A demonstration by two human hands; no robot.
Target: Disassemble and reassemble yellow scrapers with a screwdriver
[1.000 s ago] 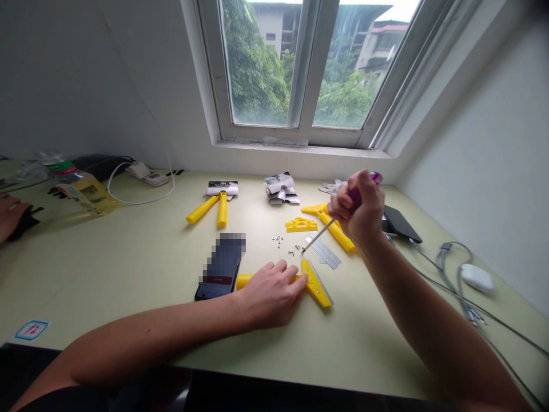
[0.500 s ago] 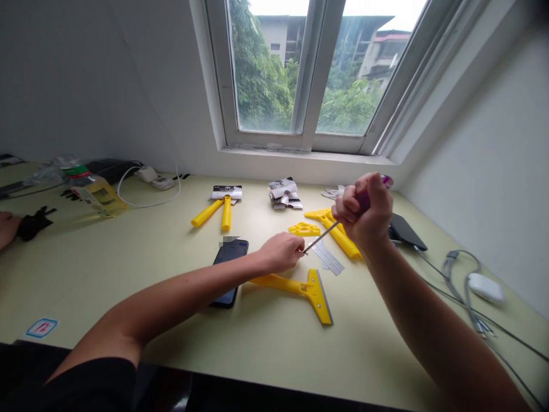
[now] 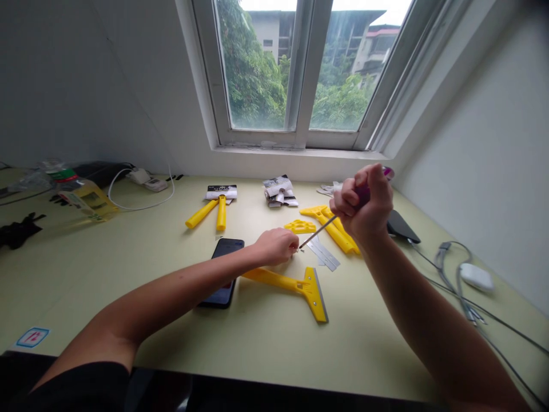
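Observation:
My right hand (image 3: 363, 200) is wrapped round the purple handle of a screwdriver (image 3: 318, 230), whose shaft slants down to the left. Its tip is beside small metal pieces (image 3: 301, 249) on the table, close to the fingers of my left hand (image 3: 278, 246). Those left fingers are pressed together low over the table; what they hold, if anything, is too small to name. Below them lies a yellow scraper (image 3: 315, 294) with a metal blade edge. Flat metal blades (image 3: 326, 256) lie to the right, near a yellow plastic piece (image 3: 300, 227) and more yellow scraper parts (image 3: 337, 232).
A phone (image 3: 221, 292) lies partly under my left forearm. Two yellow handles (image 3: 221, 214) and crumpled packaging (image 3: 280, 191) are farther back. At the left stands a tilted bottle (image 3: 92, 200); cables (image 3: 454, 286) and a white case (image 3: 477, 277) are at the right.
The whole view has shifted slightly. The screwdriver tip has come a little away from my left fingers, and small metal pieces now show there. The other person's hand at the left is out of view.

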